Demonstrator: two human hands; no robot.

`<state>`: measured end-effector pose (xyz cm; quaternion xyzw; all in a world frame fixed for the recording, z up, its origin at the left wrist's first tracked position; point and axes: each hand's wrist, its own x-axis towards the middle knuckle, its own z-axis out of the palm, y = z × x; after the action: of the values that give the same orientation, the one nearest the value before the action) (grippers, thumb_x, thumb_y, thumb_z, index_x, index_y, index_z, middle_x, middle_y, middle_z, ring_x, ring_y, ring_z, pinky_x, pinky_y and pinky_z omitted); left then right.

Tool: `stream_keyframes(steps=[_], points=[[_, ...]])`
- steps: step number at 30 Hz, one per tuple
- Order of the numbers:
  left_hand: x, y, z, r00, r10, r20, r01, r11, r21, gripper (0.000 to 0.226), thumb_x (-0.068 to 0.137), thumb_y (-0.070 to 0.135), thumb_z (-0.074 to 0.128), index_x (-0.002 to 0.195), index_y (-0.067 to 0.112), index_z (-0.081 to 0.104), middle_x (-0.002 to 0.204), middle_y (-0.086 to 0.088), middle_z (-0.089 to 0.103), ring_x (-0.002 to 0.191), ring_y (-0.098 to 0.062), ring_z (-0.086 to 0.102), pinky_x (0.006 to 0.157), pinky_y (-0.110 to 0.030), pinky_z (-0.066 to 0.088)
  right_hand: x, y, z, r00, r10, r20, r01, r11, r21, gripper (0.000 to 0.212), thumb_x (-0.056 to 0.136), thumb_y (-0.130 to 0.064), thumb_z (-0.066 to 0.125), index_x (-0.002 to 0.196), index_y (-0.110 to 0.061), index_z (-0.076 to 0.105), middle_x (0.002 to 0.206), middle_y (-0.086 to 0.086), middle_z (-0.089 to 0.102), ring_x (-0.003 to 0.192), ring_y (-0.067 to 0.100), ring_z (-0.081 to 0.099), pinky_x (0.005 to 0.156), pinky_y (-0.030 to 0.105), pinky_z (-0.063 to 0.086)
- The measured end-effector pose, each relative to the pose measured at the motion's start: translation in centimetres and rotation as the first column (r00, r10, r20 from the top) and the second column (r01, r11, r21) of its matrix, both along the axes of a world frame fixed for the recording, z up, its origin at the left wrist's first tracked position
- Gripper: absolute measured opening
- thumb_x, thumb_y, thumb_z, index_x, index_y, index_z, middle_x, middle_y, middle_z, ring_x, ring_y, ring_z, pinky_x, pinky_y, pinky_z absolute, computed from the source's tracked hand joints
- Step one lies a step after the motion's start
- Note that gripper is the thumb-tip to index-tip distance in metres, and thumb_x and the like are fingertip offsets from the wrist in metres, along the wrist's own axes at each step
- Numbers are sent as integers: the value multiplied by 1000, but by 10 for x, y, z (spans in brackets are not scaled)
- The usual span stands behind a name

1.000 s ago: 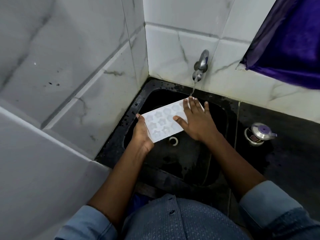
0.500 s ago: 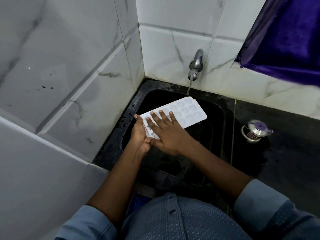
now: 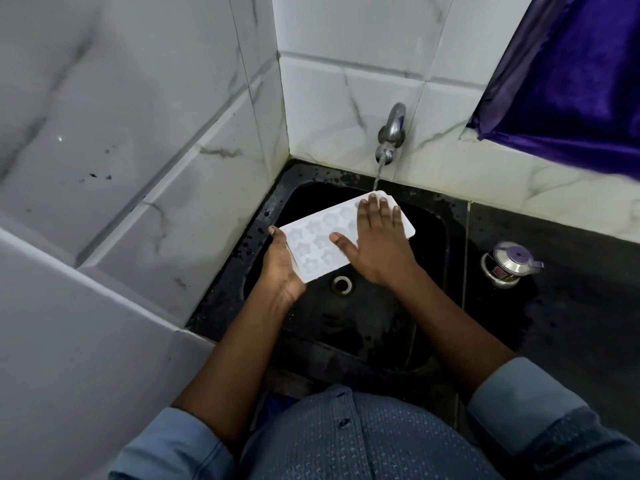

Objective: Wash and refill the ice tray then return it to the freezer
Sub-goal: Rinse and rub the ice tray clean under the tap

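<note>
Over the black sink [image 3: 446, 237], the ice tray [image 3: 322, 237] runs lower left to upper right; the left hand [image 3: 282, 268] grips its near end, the right hand [image 3: 375, 242] lies flat on top.

we see a white ice tray [image 3: 311, 237] patterned with star moulds, a black sink [image 3: 429, 258], white grey-veined tiles [image 3: 346, 98], a purple cloth [image 3: 571, 81], our blue speckled shirt [image 3: 363, 438].

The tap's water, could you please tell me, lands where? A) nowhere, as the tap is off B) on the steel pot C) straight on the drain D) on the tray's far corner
D: the stream from the tap falls onto the far corner of the tray, beside the right hand.
</note>
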<state>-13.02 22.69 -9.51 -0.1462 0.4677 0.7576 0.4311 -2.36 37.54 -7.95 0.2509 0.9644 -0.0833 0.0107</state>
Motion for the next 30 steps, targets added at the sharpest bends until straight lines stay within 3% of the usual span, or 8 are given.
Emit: stream_keyframes(steps=[5, 7, 10, 12, 15, 18, 25, 30], points=[[-1, 9, -1, 1000, -12, -10, 13, 998, 58, 93, 101, 78, 16, 137, 8, 65, 131, -18, 73, 117, -35, 71, 103, -50, 54, -10, -32, 0, 977, 214, 20, -213, 975, -61, 118, 82, -89, -6, 165, -4, -3, 172, 19, -11, 160, 34, -13, 129, 52, -7], [3, 12, -3, 1000, -4, -19, 5, 997, 74, 82, 103, 75, 23, 133, 12, 67, 121, -9, 78, 111, -27, 74, 110, -50, 50, -13, -45, -3, 938, 346, 19, -345, 937, -55, 105, 93, -83, 10, 166, -8, -2, 173, 15, -12, 160, 31, -15, 128, 53, -8], [13, 16, -2, 998, 66, -21, -65, 996, 65, 59, 110, 61, 28, 114, 16, 66, 93, 2, 82, 78, -12, 80, 84, -41, 53, -15, -55, -9, 881, 472, -23, -473, 881, -20, 91, 103, -71, 27, 167, -11, 2, 174, 11, -6, 161, 25, -13, 129, 49, -10], [13, 16, -1, 999, 46, -14, -45, 997, 64, 60, 110, 61, 27, 111, 15, 66, 95, -2, 83, 79, -16, 80, 80, -41, 52, -15, -50, -10, 868, 495, -30, -495, 869, -6, 91, 102, -71, 27, 167, -12, 4, 175, 9, -3, 161, 24, -10, 130, 46, -8], [5, 13, 1, 1000, 1, 26, -3, 996, 92, 74, 106, 70, 25, 119, 13, 70, 126, -13, 74, 103, -29, 74, 88, -47, 54, -12, -34, -6, 881, 473, -16, -473, 881, 8, 96, 95, -80, 6, 167, -16, 4, 175, 4, -4, 161, 23, -7, 130, 46, -5], [0, 12, -4, 999, -20, 28, 16, 991, 132, 87, 102, 76, 19, 126, 8, 68, 121, -20, 76, 112, -38, 70, 92, -54, 53, -9, -13, -5, 927, 375, 14, -374, 927, -15, 108, 84, -86, -11, 167, -17, -2, 175, 2, -8, 161, 25, -8, 130, 49, -5], [-6, 18, -10, 1000, -6, 22, 4, 998, 60, 88, 102, 76, 21, 133, 8, 66, 124, -22, 75, 108, -38, 75, 91, -52, 59, -6, 29, -9, 999, 6, 40, -6, 1000, -11, 106, 88, -83, -5, 167, -13, 3, 175, 8, -2, 161, 28, -7, 125, 58, -16], [-6, 43, -2, 999, -43, 9, 41, 993, 114, 85, 104, 74, 19, 135, 6, 61, 111, -17, 79, 91, -31, 79, 76, -43, 63, -16, -2, -10, 967, 256, 21, -255, 966, -31, 105, 90, -83, -1, 167, -12, 1, 175, 11, -3, 161, 30, -9, 127, 56, -11]])
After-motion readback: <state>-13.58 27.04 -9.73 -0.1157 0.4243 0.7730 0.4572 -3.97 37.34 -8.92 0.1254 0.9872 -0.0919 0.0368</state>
